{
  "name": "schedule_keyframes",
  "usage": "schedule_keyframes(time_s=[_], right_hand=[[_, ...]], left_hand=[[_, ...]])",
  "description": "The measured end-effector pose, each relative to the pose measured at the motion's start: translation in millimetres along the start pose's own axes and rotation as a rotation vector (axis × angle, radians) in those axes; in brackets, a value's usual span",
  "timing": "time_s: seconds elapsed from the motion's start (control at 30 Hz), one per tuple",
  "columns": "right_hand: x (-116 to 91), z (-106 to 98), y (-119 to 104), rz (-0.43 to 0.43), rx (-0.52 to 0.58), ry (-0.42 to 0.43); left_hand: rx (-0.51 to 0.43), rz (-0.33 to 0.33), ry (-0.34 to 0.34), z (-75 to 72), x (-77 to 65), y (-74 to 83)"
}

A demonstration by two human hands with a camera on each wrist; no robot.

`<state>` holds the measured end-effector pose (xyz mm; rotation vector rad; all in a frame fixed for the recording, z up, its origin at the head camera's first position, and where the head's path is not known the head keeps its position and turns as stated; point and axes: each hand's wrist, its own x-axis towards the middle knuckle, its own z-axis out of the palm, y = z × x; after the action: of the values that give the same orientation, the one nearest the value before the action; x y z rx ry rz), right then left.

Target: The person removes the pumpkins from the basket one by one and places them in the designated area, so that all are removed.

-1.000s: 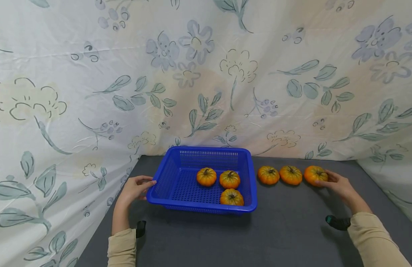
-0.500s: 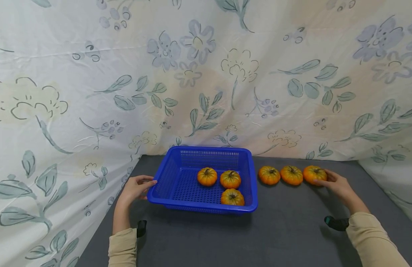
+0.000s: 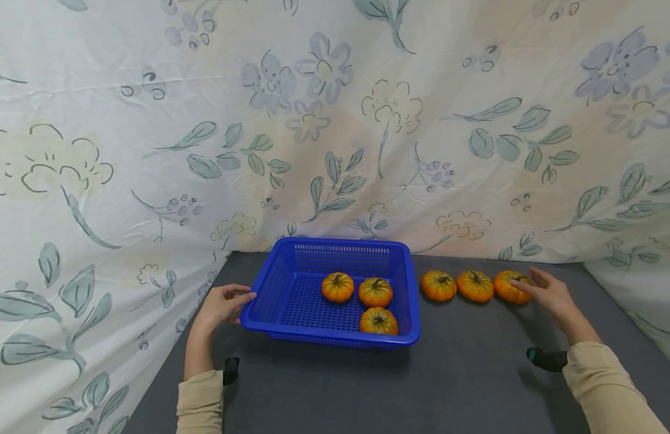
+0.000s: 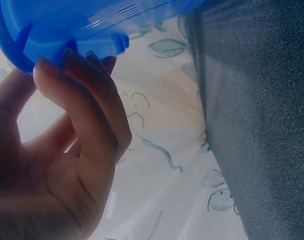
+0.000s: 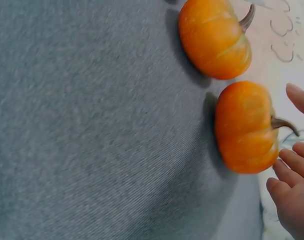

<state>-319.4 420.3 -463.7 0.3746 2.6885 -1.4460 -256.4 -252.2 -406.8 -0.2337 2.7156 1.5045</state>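
My left hand [image 3: 218, 308] pinches the left rim of a blue plastic basket [image 3: 326, 336]. In the left wrist view, its fingers [image 4: 89, 107] curl up under the basket's edge. Three small orange pumpkins sit in the basket: one near the middle [image 3: 337, 287], one to its right [image 3: 375, 292], one by the front wall [image 3: 378, 321]. Outside, three more form a row: left [image 3: 438, 286], middle [image 3: 475, 286] and right [image 3: 511, 287]. My right hand [image 3: 554, 298] hovers at the right pumpkin with thumb and fingers spread; the right wrist view shows a gap around its stem.
A dark grey cloth-covered table [image 3: 335, 392] lies under everything. Floral fabric [image 3: 335, 150] hangs along the back and sides, close behind the basket and the pumpkin row. A black strap [image 3: 547, 360] is on the right wrist, another [image 3: 230, 371] on the left.
The right pumpkin shifted slightly left, up to the middle one. My right hand then let go of it, its fingers spreading and rising. The left hand stays on the basket.
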Motion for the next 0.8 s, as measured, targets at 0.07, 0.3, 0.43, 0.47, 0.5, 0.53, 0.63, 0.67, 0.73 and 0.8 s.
schedule_keyframes(time_s=[0.07,0.3,0.43,0.47,0.5,0.53,0.63,0.67,0.73,0.8], right_hand=[[7.3,-1.0,3.4,-0.012,0.015,-0.004],[4.7,3.3,-15.3,-0.062,-0.009,0.0],[-10.6,6.6,-41.0,-0.12,-0.034,-0.023],[-13.1,7.6,-46.0,-0.128,-0.037,-0.021],[-14.6,8.5,-50.2,-0.133,-0.039,-0.018],[-15.5,9.2,-53.8,-0.136,-0.044,-0.016],[-16.7,11.4,-62.7,-0.15,-0.038,-0.019],[-16.4,12.1,-65.1,-0.153,-0.037,-0.022],[-16.3,13.6,-70.6,-0.167,-0.039,-0.034],[-16.2,15.5,-76.6,-0.189,-0.04,-0.046]], left_hand=[[0.002,0.001,0.0,0.0,0.0,0.2],[0.003,0.005,-0.001,-0.1,0.0,-0.1],[0.004,0.004,0.002,0.2,-0.2,0.1],[0.005,0.003,0.004,0.3,-0.3,0.2],[0.006,0.002,0.005,0.4,-0.5,0.4],[0.006,0.002,0.005,0.5,-0.5,0.6],[0.007,0.001,0.007,0.6,-0.6,1.2],[0.007,0.001,0.008,0.6,-0.6,1.3],[0.006,0.0,0.008,0.5,-0.5,1.3],[0.007,0.0,0.008,0.4,-0.5,1.4]])
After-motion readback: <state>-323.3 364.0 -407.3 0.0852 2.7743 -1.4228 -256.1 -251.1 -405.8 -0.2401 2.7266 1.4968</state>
